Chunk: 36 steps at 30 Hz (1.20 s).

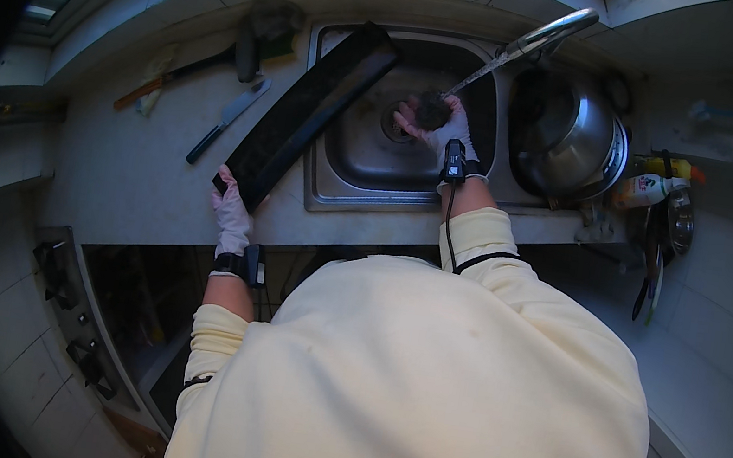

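Note:
A long, glossy black panel point(313, 109) lies aslant across the counter, its far end over the left rim of the steel sink point(343, 196). My left hand point(233, 210), in a pale pinkish glove, is closed on the panel's near end. Over the sink basin my right hand point(448, 132), gloved too, grips a dark, rough scouring pad point(435, 110). A thin stream of water runs from the faucet point(553, 32) onto the pad. Part of the sink drain point(393, 124) shows beside my right fingers.
A dark-handled knife point(230, 119) rests left of the panel, with a long wooden-handled tool point(162, 84) beyond it. Right of the basin stands a large steel pot point(577, 146). A white bottle point(645, 192) and hanging utensils point(655, 256) are farther right.

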Available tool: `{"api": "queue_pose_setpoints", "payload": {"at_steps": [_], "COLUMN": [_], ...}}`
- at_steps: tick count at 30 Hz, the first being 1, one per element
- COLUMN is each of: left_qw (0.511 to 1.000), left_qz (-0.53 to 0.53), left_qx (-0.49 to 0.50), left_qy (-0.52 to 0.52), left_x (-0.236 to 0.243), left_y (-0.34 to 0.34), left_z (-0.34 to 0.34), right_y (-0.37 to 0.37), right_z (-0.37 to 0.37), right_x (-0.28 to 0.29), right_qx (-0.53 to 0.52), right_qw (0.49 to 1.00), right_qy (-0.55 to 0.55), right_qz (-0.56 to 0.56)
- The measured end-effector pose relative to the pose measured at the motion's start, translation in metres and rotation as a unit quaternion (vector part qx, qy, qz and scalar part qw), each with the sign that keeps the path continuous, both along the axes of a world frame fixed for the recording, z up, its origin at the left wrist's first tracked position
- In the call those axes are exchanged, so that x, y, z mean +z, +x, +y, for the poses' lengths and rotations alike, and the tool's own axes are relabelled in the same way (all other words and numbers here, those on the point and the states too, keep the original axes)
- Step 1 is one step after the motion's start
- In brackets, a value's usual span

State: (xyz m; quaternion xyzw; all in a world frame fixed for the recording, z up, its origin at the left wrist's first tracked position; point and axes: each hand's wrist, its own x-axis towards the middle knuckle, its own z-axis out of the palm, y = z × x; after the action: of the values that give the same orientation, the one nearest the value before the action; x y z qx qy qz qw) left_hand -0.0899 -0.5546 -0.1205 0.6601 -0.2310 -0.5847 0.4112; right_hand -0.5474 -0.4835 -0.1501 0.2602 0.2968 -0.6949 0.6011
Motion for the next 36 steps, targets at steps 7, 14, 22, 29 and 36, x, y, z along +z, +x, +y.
{"api": "queue_pose_setpoints", "payload": {"at_steps": [7,14,22,29,36], "left_qw": [0.999,1.000,0.998,0.998,0.996], "left_qz": [-0.031,-0.019,-0.037,-0.061,-0.079], "left_qx": [0.006,0.000,0.035,0.011,0.020], "left_qy": [-0.010,0.001,-0.041,0.010,-0.043], "left_x": [0.011,-0.012,0.008,0.011,-0.002], "left_y": [-0.004,0.009,-0.009,-0.009,-0.006], "left_z": [0.001,-0.002,-0.001,-0.003,0.002], "right_y": [-0.004,-0.019,-0.034,-0.053,-0.026], "right_z": [-0.002,-0.012,-0.010,-0.028,-0.030], "right_x": [0.003,-0.002,-0.011,-0.020,0.021], "right_qx": [-0.072,-0.016,-0.072,-0.024,-0.097], "right_qw": [0.991,0.996,0.993,0.983,0.987], "right_qy": [0.003,-0.037,0.089,0.045,0.113], "right_qz": [-0.114,-0.079,0.021,-0.177,-0.062]}}
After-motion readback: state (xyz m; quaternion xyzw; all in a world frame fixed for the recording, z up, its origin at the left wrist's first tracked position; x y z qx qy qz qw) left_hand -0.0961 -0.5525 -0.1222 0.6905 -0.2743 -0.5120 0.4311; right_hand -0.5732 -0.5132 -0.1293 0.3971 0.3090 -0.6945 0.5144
